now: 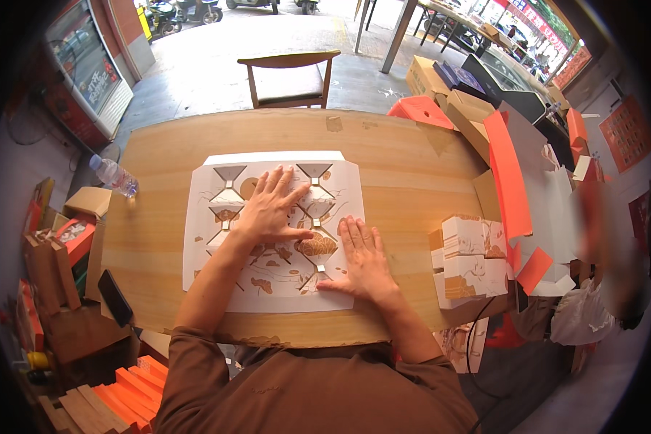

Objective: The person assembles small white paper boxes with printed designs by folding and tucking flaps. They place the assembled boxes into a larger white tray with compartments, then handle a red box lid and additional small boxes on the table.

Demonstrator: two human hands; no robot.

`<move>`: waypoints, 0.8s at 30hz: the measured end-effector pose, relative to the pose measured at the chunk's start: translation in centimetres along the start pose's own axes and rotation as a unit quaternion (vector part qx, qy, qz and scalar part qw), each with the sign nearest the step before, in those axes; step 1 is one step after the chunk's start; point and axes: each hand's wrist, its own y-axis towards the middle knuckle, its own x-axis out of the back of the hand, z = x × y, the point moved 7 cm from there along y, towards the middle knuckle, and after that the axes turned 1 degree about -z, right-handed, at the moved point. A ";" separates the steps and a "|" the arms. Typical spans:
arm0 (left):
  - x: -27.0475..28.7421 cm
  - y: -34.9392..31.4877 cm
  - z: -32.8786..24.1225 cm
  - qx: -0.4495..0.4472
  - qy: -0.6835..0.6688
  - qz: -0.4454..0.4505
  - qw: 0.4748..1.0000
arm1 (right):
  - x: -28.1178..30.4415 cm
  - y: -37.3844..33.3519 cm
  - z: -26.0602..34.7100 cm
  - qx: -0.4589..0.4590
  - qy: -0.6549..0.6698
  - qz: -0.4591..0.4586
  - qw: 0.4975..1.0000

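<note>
From my head view, lettering shows on the glass of the fridge cabinet at far left and on a red sign at upper right; the sheet in front of me carries brown line drawings and two columns of dark-edged hourglass shapes. Both my forearms reach forward from the lower edge — the left slanting up and to the right, the right leaning inward. My left hand lies on the sheet between the two columns, fingers spread wide and pointing away, thumb stretched out to the right. My right hand lies across the sheet's right edge, palm down, fingers fairly close together, thumb extended left onto the sheet. Neither is gripping anything. The sheet lies flat on the wooden counter, between a clear bottle and stacked patterned boxes — well apart from both.
</note>
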 end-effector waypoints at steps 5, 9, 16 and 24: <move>-0.1 -0.2 -0.6 -0.006 0.006 0.026 1.000 | -0.1 0.0 0.0 -0.006 0.008 0.001 1.000; -0.1 -0.4 -0.7 -0.006 0.018 0.030 0.999 | -0.3 -0.2 0.0 -0.002 0.005 -0.001 1.000; 0.1 -0.2 -1.0 -0.011 0.016 0.034 0.999 | -0.1 -0.3 0.1 0.007 0.005 -0.014 1.000; 0.4 0.1 -1.2 -0.011 0.001 0.030 0.999 | -1.0 -0.4 -0.5 0.019 0.030 -0.064 0.997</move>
